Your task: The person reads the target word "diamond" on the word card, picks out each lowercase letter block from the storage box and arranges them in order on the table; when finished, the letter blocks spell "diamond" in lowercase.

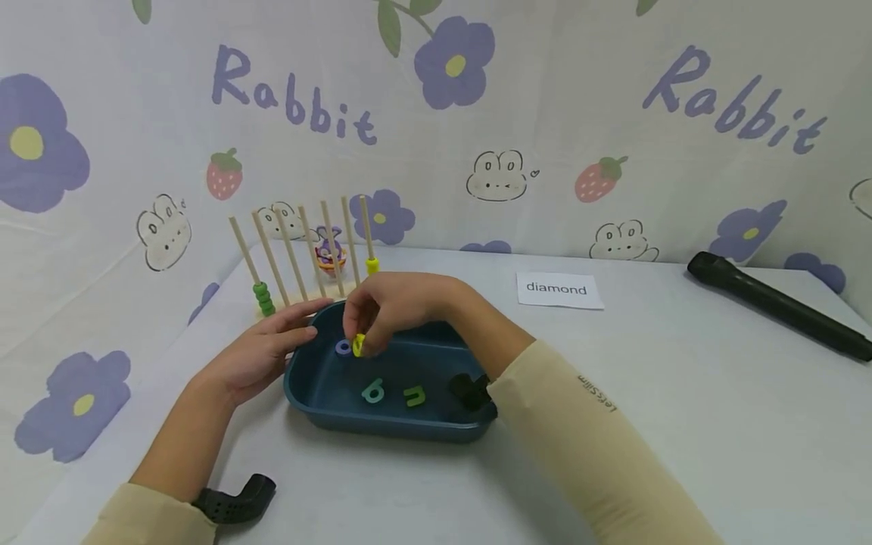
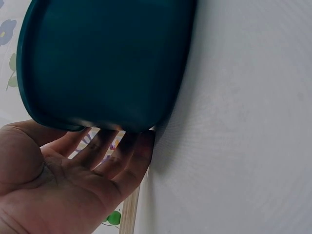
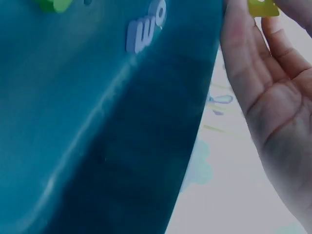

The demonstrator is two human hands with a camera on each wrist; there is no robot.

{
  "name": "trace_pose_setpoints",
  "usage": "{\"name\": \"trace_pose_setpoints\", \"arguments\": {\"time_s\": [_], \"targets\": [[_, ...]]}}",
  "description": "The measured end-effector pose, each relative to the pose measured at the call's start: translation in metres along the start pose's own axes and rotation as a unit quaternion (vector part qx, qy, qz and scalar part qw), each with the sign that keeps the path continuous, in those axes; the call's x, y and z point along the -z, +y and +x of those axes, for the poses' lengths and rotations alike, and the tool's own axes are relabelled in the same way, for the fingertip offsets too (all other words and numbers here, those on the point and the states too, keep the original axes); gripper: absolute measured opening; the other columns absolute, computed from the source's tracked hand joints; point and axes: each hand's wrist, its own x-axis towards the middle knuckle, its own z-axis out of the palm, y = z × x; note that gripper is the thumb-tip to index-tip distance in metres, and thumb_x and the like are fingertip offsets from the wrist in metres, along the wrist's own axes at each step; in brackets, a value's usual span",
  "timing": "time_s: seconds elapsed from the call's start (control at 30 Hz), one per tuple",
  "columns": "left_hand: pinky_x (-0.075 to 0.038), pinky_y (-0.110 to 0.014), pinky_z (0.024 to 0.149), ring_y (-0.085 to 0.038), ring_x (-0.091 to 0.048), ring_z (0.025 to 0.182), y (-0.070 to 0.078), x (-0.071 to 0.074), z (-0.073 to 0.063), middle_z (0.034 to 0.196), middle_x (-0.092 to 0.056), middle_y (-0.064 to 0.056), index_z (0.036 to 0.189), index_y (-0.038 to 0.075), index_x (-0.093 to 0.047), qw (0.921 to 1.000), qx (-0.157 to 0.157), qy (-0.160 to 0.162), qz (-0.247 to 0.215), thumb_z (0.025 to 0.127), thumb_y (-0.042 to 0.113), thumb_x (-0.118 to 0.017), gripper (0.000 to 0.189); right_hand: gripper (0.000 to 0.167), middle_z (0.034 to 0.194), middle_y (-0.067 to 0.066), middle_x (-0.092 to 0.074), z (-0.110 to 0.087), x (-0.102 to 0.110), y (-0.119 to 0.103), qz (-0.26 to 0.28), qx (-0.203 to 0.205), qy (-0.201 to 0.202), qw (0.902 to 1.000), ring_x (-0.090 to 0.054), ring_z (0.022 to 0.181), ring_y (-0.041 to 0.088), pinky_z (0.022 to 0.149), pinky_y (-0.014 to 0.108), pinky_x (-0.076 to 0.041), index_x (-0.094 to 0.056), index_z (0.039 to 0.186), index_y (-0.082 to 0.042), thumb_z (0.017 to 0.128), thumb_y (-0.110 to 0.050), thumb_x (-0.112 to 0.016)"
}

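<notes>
Apparent play corner (rabbit-print cloth point(image 1: 422, 151))

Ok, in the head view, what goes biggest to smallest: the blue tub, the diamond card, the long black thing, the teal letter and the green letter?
1. Blue tub
2. Long black thing
3. Diamond card
4. Teal letter and green letter: these look about alike, so I can't rank them.

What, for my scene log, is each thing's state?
Left hand: on tray, thumb over rim
Right hand: pinching yellow letter
Yellow letter: held
Tray: upright
Purple letters: in tray
Teal letter: lying in tray
Green letter: lying in tray
Peg rack: standing, end pegs beaded
Purple toy: upright behind pegs
Card: lying, printed side up
Black baton-like thing: lying down
</notes>
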Motion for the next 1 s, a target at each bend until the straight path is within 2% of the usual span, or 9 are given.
{"name": "trace_pose_setpoints", "arguments": {"time_s": [0.17,0.23,0.5,0.6,0.77,0.87,1.0], "targets": [[-0.015,-0.072,0.123,-0.042,-0.023,0.155,-0.001,-0.001,0.0,0.17,-0.025,-0.017,0.162,0.016,-0.034,1.0,0.002,0.002,0.003,0.11,0.019,-0.047,0.054,0.038,0.118,0.005,-0.072,-0.017,0.008,0.001,-0.008,-0.005,0.012,0.9999,-0.066,0.104,0.023,0.092,0.029,-0.059,-0.072,0.124,-0.008,0.086,-0.01,-0.078],[-0.015,-0.072,0.123,-0.042,-0.024,0.154,0.0,-0.001,0.0,0.169,-0.025,-0.017,0.162,0.017,-0.034,1.0,0.002,0.004,0.003,0.11,0.019,-0.047,0.054,0.04,0.122,0.006,-0.073,-0.025,0.011,0.001,-0.006,-0.011,0.011,0.9999,-0.067,0.106,0.024,0.093,0.03,-0.059,-0.073,0.127,-0.01,0.087,-0.009,-0.077],[-0.015,-0.071,0.123,-0.042,-0.023,0.155,-0.001,-0.001,0.001,0.17,-0.025,-0.017,0.162,0.017,-0.034,1.0,0.007,0.006,-0.001,0.109,0.019,-0.049,0.055,0.028,0.116,0.0,-0.075,-0.05,0.02,0.001,-0.009,-0.026,0.031,0.9991,-0.067,0.106,0.023,0.094,0.033,-0.058,-0.079,0.115,-0.015,0.087,-0.009,-0.078],[-0.015,-0.07,0.124,-0.042,-0.023,0.155,-0.001,-0.002,0.001,0.169,-0.026,-0.017,0.162,0.016,-0.034,1.0,0.006,0.006,-0.002,0.109,0.019,-0.049,0.055,0.027,0.119,0.001,-0.073,-0.058,0.022,0.003,0.0,-0.033,0.042,0.9985,-0.068,0.109,0.022,0.096,0.034,-0.058,-0.079,0.114,-0.013,0.087,-0.007,-0.078],[-0.016,-0.069,0.124,-0.041,-0.025,0.155,0.0,-0.003,0.0,0.169,-0.027,-0.017,0.162,0.016,-0.034,0.9999,0.006,0.009,-0.004,0.109,0.018,-0.048,0.054,0.026,0.113,0.006,-0.074,-0.073,0.023,0.007,0.033,-0.031,0.052,0.9976,-0.071,0.107,0.024,0.094,0.035,-0.06,-0.072,0.113,-0.006,0.088,-0.002,-0.075],[-0.016,-0.068,0.124,-0.041,-0.026,0.154,0.001,-0.003,0.0,0.168,-0.028,-0.017,0.162,0.017,-0.034,0.9999,0.007,0.011,0.0,0.11,0.018,-0.047,0.054,0.023,0.108,0.008,-0.075,-0.083,0.022,0.009,0.047,-0.027,0.05,0.9973,-0.073,0.106,0.028,0.092,0.035,-0.059,-0.065,0.11,-0.006,0.089,-0.002,-0.074],[-0.016,-0.068,0.124,-0.041,-0.025,0.155,0.002,-0.003,-0.001,0.169,-0.027,-0.017,0.162,0.017,-0.034,0.9999,0.007,0.012,0.003,0.11,0.017,-0.046,0.054,0.026,0.107,0.01,-0.076,-0.094,0.021,0.011,0.05,-0.031,0.053,0.9968,-0.073,0.104,0.026,0.091,0.035,-0.058,-0.061,0.112,-0.008,0.091,-0.007,-0.075]]}}
